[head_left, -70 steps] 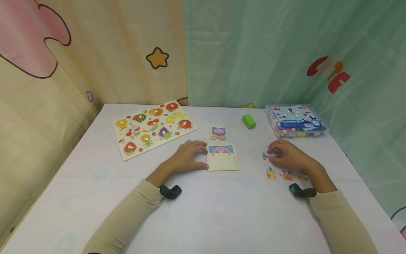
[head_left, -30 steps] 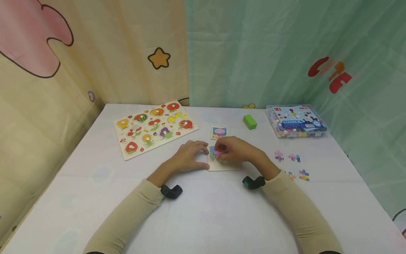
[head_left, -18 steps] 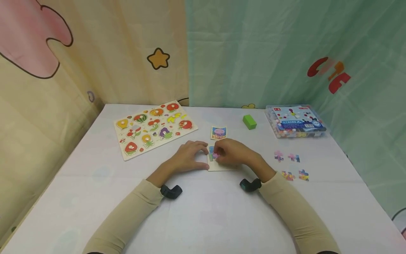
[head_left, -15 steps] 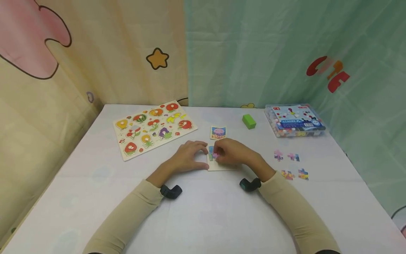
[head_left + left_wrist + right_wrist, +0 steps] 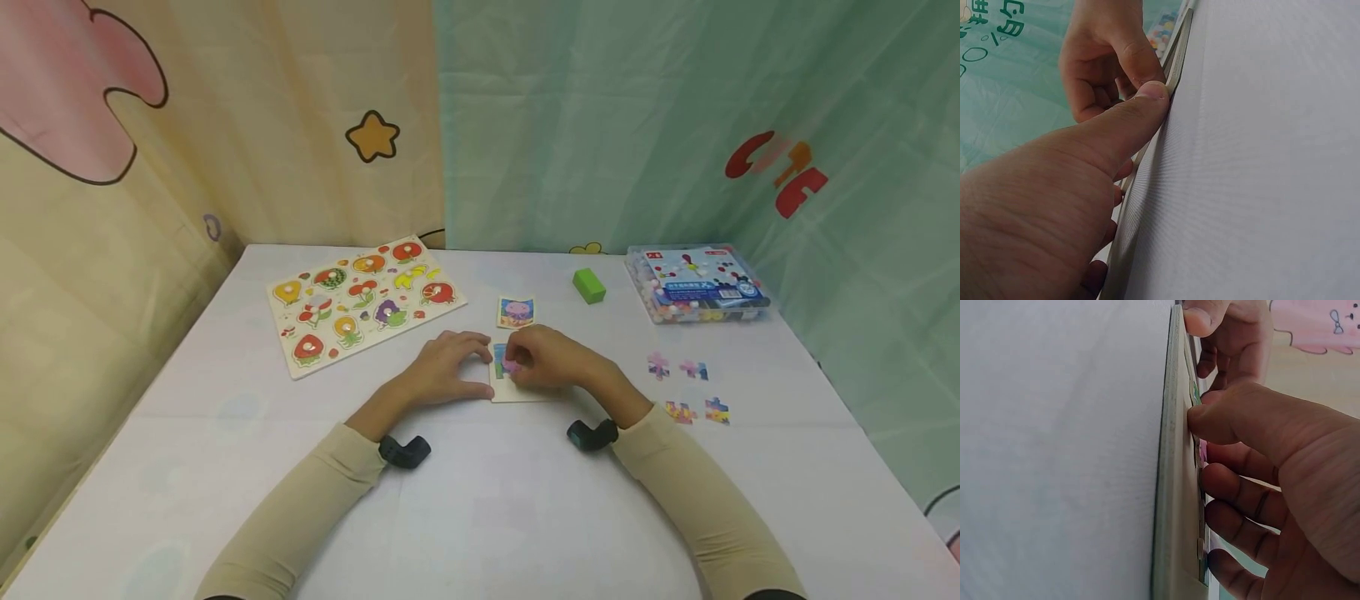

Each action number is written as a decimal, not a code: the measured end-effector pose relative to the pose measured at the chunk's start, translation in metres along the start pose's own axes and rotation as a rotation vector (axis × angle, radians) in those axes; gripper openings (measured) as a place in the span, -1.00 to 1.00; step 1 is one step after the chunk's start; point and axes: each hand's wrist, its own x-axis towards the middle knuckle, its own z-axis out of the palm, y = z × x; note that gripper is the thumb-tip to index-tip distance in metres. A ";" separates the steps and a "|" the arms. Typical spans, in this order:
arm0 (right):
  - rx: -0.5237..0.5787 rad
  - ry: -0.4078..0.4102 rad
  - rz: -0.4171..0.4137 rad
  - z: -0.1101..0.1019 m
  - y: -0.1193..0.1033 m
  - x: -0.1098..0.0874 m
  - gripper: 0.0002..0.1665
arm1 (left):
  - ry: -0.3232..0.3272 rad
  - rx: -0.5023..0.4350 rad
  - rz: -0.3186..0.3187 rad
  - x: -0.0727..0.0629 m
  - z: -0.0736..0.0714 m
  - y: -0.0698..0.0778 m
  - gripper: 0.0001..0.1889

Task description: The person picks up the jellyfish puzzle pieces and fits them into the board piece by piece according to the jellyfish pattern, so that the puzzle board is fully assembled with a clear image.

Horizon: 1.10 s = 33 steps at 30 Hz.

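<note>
A small wooden puzzle board [image 5: 525, 395] lies flat at the middle of the table. My left hand [image 5: 448, 368] holds its left side, thumb at the near corner and index finger near the far one. Over the board, the fingers of my right hand [image 5: 553, 358] pinch a pink and green jigsaw piece [image 5: 511, 366] at the upper left of the recess. In the right wrist view the thumb and fingertips sit right at the board's face. The right hand covers the upper right of the board. Several loose jigsaw pieces [image 5: 657, 367] lie to the right.
Just behind the board is a small picture card [image 5: 517, 312] with a pink octopus. A fruit peg puzzle [image 5: 363, 305] lies back left. Behind on the right are a green block [image 5: 588, 286] and a clear plastic box [image 5: 697, 283] of coloured beads. Curtains hang behind the table.
The right hand has gone left from the loose pieces to the board, bringing one jigsaw piece with it. Over the last half second it has hardly moved. The left hand stays put.
</note>
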 end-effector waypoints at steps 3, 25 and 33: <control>0.004 0.004 -0.001 0.001 0.001 0.000 -0.77 | 0.001 0.003 0.003 0.000 0.000 0.000 -0.47; -0.003 0.020 -0.039 0.002 0.003 0.000 -0.85 | -0.004 0.020 -0.004 0.000 -0.001 0.002 -0.47; 0.004 0.016 -0.021 0.002 0.002 0.001 -0.84 | -0.002 0.017 -0.002 0.001 0.000 0.002 -0.48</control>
